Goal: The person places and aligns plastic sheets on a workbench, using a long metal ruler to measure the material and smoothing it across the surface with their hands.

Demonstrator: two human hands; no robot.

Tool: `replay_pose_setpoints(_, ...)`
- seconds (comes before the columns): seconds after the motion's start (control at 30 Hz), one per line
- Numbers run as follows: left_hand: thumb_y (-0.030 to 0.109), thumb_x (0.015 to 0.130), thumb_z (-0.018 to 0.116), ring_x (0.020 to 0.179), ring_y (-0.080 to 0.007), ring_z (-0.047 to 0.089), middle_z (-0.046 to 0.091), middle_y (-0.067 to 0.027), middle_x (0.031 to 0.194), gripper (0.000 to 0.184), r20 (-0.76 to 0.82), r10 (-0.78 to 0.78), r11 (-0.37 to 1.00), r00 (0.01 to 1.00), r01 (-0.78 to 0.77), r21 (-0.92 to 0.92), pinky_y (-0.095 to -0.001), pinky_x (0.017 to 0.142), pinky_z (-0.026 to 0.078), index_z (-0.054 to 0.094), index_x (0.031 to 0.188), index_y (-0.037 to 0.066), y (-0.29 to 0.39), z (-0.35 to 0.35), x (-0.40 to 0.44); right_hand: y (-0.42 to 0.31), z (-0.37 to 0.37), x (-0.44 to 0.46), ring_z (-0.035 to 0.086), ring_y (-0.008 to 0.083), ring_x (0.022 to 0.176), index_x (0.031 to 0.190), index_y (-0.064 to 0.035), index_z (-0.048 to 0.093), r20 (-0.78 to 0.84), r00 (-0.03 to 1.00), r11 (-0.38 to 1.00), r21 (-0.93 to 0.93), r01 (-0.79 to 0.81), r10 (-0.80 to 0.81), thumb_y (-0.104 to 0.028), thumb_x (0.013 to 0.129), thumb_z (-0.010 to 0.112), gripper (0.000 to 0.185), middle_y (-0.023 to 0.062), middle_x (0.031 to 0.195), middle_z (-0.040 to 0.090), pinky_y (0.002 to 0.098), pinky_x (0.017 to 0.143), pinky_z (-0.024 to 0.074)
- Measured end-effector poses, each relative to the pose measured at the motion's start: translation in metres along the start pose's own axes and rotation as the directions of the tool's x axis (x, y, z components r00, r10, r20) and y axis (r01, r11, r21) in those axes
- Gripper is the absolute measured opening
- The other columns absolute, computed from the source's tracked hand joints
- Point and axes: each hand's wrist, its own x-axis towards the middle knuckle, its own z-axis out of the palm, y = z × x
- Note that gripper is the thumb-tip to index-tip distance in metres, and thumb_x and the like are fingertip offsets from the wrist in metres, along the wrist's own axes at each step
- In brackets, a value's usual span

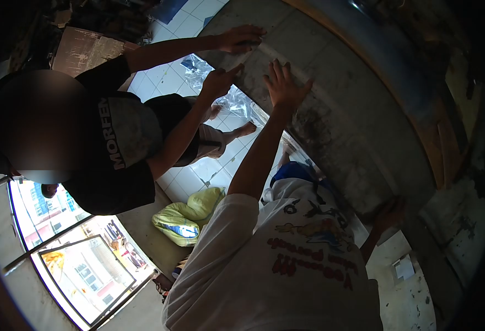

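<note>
A wide, dark grey board (341, 110) with a stained, dusty face stretches across the upper right. On it lies my left hand (286, 88), fingers spread and palm down, holding nothing. My right hand (388, 214) rests at the board's near right end, in deep shadow; its fingers look stretched out along the surface. Across from me a person in a dark T-shirt (113, 132) has one hand (242, 38) flat on the board's far part. That person's other hand (220, 83) is at the board's left edge, with a finger pointing toward my left hand.
A curved brown wooden edge (386, 77) runs behind the board. Clear plastic wrapping (234, 102) lies on the white tiled floor (181, 176). A yellow-green sack (190, 218) sits left of my body. Bright windows (88, 276) are at lower left. The person's bare feet are close to the board.
</note>
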Motion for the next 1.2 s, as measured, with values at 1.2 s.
replay_pose_setpoints(1.2,0.065,0.076,0.054,0.134,-0.0372,0.018,0.026,-0.0243,0.139,0.086,0.028,0.055,0.996,0.998,-0.057,0.069,-0.0575,0.103,0.017,0.035,0.130,0.000,0.000,0.010,-0.004,0.020,0.011,-0.029,0.036,0.0348,0.127,0.135,-0.0146,0.043,-0.148,0.956,0.950,-0.145,-0.276,0.254,-0.038,0.096,0.037,0.046,0.0199,0.138,0.038,0.0492,0.102,0.0276)
